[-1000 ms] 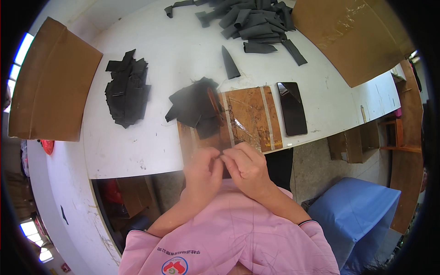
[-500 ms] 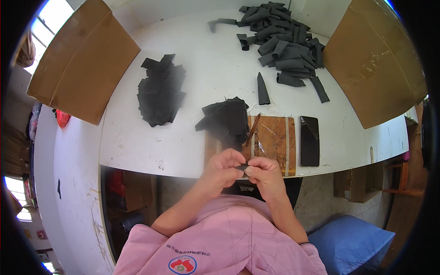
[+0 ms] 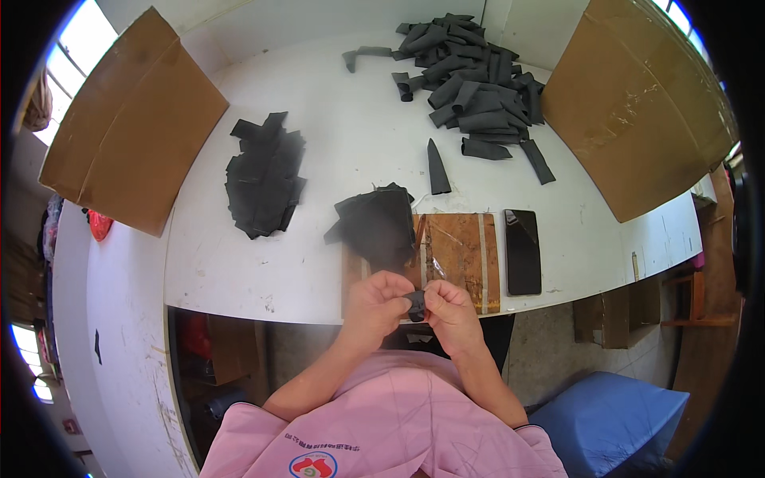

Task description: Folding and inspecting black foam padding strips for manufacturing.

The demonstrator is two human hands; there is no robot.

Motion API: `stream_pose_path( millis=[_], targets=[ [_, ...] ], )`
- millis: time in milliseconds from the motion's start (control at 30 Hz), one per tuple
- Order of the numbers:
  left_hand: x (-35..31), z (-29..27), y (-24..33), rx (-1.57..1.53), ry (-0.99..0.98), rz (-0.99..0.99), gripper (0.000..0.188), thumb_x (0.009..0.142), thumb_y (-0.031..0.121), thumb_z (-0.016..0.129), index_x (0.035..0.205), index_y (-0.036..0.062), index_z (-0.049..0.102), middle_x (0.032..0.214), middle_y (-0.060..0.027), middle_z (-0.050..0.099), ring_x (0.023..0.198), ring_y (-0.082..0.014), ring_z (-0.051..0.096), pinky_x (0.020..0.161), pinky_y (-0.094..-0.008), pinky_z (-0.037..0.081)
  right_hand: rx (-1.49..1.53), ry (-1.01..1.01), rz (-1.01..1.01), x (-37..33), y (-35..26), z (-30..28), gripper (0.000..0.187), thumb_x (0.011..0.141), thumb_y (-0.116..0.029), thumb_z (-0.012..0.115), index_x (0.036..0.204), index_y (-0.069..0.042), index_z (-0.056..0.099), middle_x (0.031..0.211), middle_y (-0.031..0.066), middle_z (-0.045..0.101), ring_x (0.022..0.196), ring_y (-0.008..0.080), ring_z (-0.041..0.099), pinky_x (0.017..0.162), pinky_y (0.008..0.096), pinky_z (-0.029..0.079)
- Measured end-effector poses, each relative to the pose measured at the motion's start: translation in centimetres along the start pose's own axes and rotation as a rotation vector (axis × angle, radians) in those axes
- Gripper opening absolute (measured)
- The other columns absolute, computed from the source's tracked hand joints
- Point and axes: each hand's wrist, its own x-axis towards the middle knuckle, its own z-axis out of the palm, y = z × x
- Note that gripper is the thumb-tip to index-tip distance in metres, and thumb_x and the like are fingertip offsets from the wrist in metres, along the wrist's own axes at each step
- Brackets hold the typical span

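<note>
Above the table's front edge, my left hand (image 3: pixel 374 311) and my right hand (image 3: pixel 453 317) pinch a small dark grey piece of cloth-like material (image 3: pixel 416 307) between thumbs and fingertips. It looks folded or curled, and the fingers hide part of it. Just beyond the hands lies a worn brown board (image 3: pixel 464 259) with pale strips. A loose stack of flat dark grey pieces (image 3: pixel 370 223) overlaps the board's left side. Beside that stack, a thin brown stick-like tool (image 3: pixel 419 233) rests on the board.
Flat dark pieces (image 3: pixel 265 179) lie in a pile at left. Rolled, tapered dark pieces (image 3: pixel 482 92) are heaped at the back, with one pointed piece (image 3: pixel 438 171) apart. A black phone (image 3: pixel 523 255) lies right of the board. Cardboard panels (image 3: pixel 131 119) (image 3: pixel 637 111) stand at both sides.
The view has shifted slightly, moving the table's things left and down in the picture. More of the small dark piece now shows between my fingertips, which remain closed on it.
</note>
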Motion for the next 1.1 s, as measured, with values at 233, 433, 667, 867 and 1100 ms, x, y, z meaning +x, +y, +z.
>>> stream_pose_path(
  millis=[233,433,667,867,1100],
  targets=[
    [-3.4,1.4,4.2,-0.597,-0.549,-0.271,0.043,0.073,-0.006,0.05,0.114,-0.0065,0.04,0.071,-0.0102,0.054,0.037,-0.0021,0.034,0.033,-0.0157,0.024,0.021,-0.184,-0.184,-2.7,-3.4,3.9,0.007,0.08,-0.007,0.056,0.075,-0.002,0.055,0.083,0.0007,0.053,0.079,0.0081,0.049,0.071,0.023,0.04],
    [-4.0,2.5,3.6,0.403,-0.089,0.081,0.029,0.074,-0.01,0.051,0.101,0.0,0.055,0.088,-0.0045,0.052,0.074,-0.0058,0.048,0.06,-0.0167,0.038,-0.657,0.032,-0.628,-2.4,-4.6,4.2,0.004,0.076,-0.003,0.058,0.078,0.0,0.055,0.087,0.0073,0.056,0.072,0.0147,0.054,0.063,0.0253,0.043],
    [-3.3,3.1,2.2,0.276,0.05,0.459,0.007,0.08,-0.002,0.054,0.086,-0.0024,0.052,0.097,-0.0089,0.055,0.053,-0.0017,0.044,0.042,-0.0144,0.034,-1.027,0.078,-1.109,-1.9,-4.6,5.1,0.013,0.068,0.001,0.063,0.079,0.001,0.056,0.088,0.0147,0.057,0.075,0.0252,0.057,0.063,0.0288,0.047],
    [-2.9,3.0,2.5,0.071,0.042,0.335,0.018,0.072,-0.013,0.047,0.085,-0.003,0.055,0.085,-0.0082,0.058,0.058,-0.0047,0.049,0.045,-0.0165,0.037,-0.932,0.19,-0.991,-2.8,-3.9,5.4,0.013,0.07,0.0,0.063,0.079,0.0,0.054,0.089,0.0126,0.051,0.074,0.0223,0.054,0.062,0.0273,0.045],
    [-2.0,1.8,3.4,-0.253,-0.224,0.101,0.024,0.072,-0.011,0.045,0.094,-0.0051,0.05,0.076,-0.011,0.057,0.042,-0.004,0.042,0.035,-0.0162,0.03,-0.677,0.058,-0.672,-2.7,-4.1,4.9,0.011,0.078,-0.007,0.059,0.077,-0.001,0.05,0.078,0.0065,0.045,0.067,0.0142,0.043,0.057,0.0244,0.037]
  ],
)
